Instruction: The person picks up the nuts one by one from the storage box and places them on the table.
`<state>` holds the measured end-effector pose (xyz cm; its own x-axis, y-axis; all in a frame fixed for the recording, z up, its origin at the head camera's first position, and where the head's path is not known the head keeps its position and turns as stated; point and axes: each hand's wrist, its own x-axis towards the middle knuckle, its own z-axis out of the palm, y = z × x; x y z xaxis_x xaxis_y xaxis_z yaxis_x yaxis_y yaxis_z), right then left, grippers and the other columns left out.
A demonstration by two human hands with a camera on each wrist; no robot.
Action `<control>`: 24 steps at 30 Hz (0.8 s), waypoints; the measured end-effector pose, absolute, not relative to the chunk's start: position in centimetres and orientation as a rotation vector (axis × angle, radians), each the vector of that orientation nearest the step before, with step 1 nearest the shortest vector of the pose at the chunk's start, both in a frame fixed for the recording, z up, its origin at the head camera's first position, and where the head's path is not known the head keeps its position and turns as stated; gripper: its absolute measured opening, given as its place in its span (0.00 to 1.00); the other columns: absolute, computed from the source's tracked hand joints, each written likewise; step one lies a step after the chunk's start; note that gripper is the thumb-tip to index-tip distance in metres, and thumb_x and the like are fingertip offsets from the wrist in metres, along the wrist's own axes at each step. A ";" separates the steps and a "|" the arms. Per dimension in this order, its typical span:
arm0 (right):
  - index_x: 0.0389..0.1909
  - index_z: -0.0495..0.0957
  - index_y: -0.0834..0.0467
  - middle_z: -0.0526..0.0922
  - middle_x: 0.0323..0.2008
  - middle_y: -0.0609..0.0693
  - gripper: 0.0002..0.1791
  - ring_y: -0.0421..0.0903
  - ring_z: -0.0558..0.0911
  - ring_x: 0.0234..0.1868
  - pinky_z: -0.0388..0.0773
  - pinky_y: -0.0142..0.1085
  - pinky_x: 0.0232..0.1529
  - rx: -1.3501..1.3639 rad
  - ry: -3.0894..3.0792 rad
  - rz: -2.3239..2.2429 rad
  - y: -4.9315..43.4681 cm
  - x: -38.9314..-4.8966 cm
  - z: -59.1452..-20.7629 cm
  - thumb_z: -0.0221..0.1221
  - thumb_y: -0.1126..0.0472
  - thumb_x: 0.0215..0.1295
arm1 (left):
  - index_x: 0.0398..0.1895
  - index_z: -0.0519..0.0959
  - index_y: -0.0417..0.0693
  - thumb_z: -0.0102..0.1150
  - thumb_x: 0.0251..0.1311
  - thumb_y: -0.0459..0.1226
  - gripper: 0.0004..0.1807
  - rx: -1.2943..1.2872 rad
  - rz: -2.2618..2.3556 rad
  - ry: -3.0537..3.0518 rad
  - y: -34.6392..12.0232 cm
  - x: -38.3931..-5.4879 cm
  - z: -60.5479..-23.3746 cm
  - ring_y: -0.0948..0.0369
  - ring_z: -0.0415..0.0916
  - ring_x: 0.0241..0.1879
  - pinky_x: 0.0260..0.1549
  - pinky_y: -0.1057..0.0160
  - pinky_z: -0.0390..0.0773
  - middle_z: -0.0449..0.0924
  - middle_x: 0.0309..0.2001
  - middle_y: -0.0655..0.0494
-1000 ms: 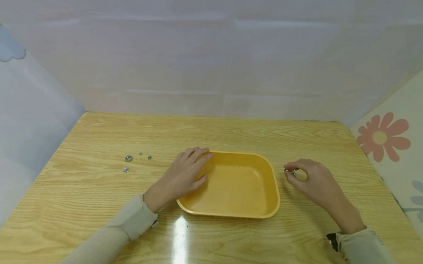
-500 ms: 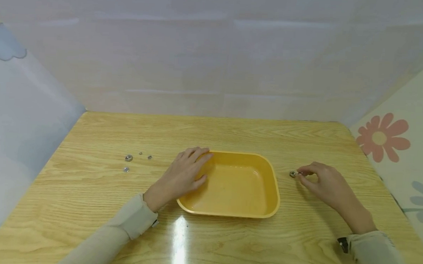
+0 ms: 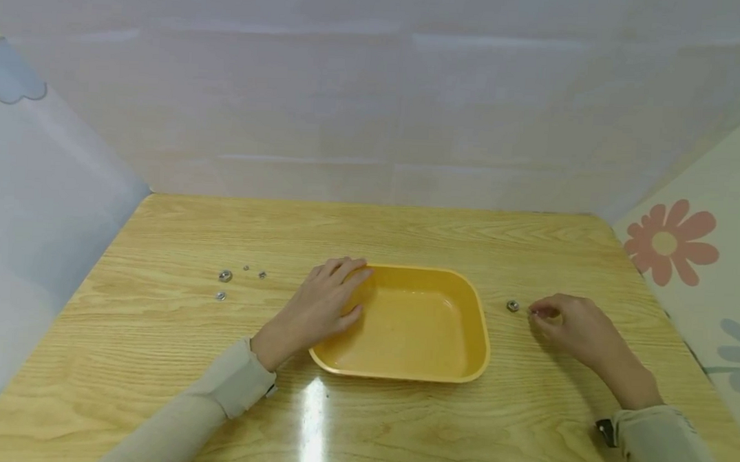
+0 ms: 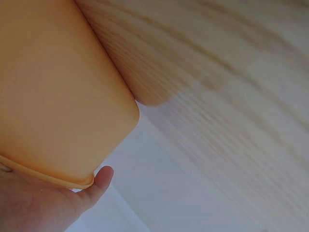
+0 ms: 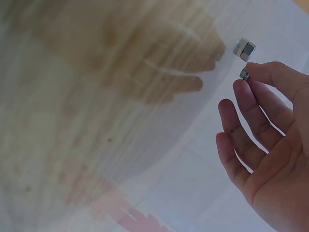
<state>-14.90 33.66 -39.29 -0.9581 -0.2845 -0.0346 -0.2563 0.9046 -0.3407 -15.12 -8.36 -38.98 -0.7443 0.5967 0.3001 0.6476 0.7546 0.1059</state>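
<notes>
In the head view, my left hand rests over the left rim of a yellow plastic basin, its fingers relaxed and a little spread. The left wrist view shows the outer wall of the basin and one finger reaching past the rim's corner. To the right of the basin, my right hand pinches a small metal nut between thumb and index finger, the other fingers loosely bent. Close to those fingertips a larger hex nut lies on the table. Whether the small nut touches the tabletop, I cannot tell.
Several metal nuts of differing sizes lie left of the basin, the largest nut among them. The wood-grain table ends at a pale covered wall behind, with patterned sheets at both sides.
My right hand, pinching the small nut, has moved right and slightly nearer to me, from left of the larger nut to its right. The left hand and basin stay put.
</notes>
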 end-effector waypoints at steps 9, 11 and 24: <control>0.41 0.85 0.64 0.86 0.34 0.54 0.10 0.51 0.84 0.35 0.82 0.50 0.36 -0.447 2.949 -0.505 33.9 -15.0 -39.8 0.62 0.63 0.64 | 0.66 0.72 0.47 0.66 0.61 0.43 0.30 -0.968 -0.298 -2.721 -8.3 -15.1 -39.0 0.48 0.69 0.63 0.58 0.47 0.76 0.70 0.67 0.49; 0.42 0.85 0.65 0.86 0.34 0.54 0.10 0.51 0.84 0.35 0.82 0.50 0.36 -0.450 2.942 -0.511 33.9 -15.0 -39.9 0.62 0.63 0.64 | 0.66 0.72 0.47 0.66 0.61 0.43 0.30 -0.965 -0.301 -2.728 -8.4 -15.1 -39.0 0.48 0.69 0.63 0.58 0.47 0.76 0.70 0.67 0.49; 0.45 0.84 0.67 0.86 0.35 0.55 0.12 0.52 0.84 0.36 0.82 0.51 0.38 -0.438 2.909 -0.537 34.1 -15.1 -39.9 0.62 0.64 0.65 | 0.67 0.72 0.46 0.66 0.62 0.43 0.30 -0.968 -0.303 -2.730 -8.4 -14.9 -39.1 0.47 0.69 0.64 0.58 0.46 0.76 0.70 0.67 0.48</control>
